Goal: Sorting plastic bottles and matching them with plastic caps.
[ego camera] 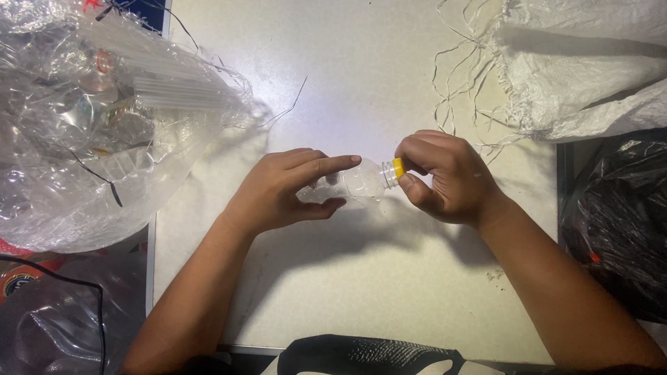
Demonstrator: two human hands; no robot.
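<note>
Fingers (326, 167) of the left hand (278, 191) are wrapping around the body of a small clear plastic bottle (351, 186), which is lying crosswise just above the pale surface (347, 278), its long axis running left to right with the neck pointing toward the right hand (448, 177). That right hand is pinching the yellow cap (397, 167) between thumb and curled fingers, while a clear plastic bag (83, 125) and a white woven sack (583, 62) are lying farther back
</note>
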